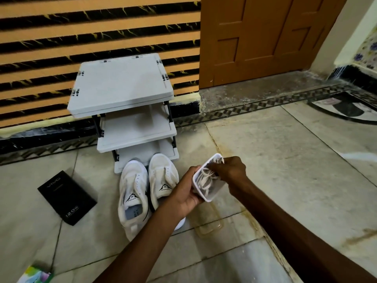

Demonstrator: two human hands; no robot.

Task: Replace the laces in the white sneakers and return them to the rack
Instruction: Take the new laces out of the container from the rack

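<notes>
Two white sneakers, the left one (133, 199) and the right one (163, 178), stand side by side on the floor with no laces, toes toward the grey three-shelf rack (122, 86). Just right of them my left hand (184, 193) grips a small white plastic container (211, 196) tilted above the floor. White laces (206, 179) lie bunched inside it. My right hand (230, 170) reaches into the container from the right and pinches the laces.
A black phone box (67, 197) lies on the floor left of the sneakers. A clear lid (209, 223) rests on the tiles below the container. A colourful packet (34, 275) sits at the bottom left. A wooden door (265, 37) stands at the back right.
</notes>
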